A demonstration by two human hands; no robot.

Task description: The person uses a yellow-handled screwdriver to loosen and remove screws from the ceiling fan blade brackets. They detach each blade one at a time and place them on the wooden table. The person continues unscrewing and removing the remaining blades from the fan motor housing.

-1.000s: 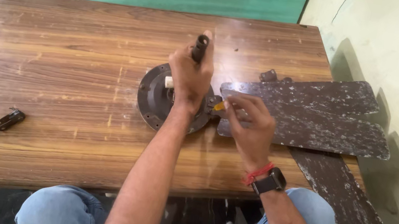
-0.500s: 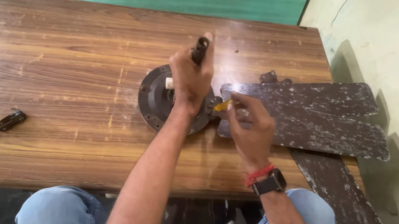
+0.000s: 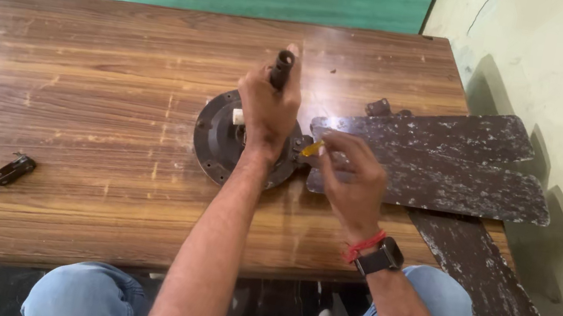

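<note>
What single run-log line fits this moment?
left hand: grips shaft | right hand: yellow tool at hub | blades: on table

One round fan motor (image 3: 223, 142) is lying on one wooden desk (image 3: 80, 86), three dark fan blades (image 3: 441, 162) are stacking at its right, one small metal piece (image 3: 8, 172) is sitting left, and two hands are showing.

I'm working at a wooden table (image 3: 82, 71) | lying on it: round fan motor (image 3: 219, 141) | worn blades (image 3: 448, 163) | small dark clip (image 3: 8, 172)
</note>
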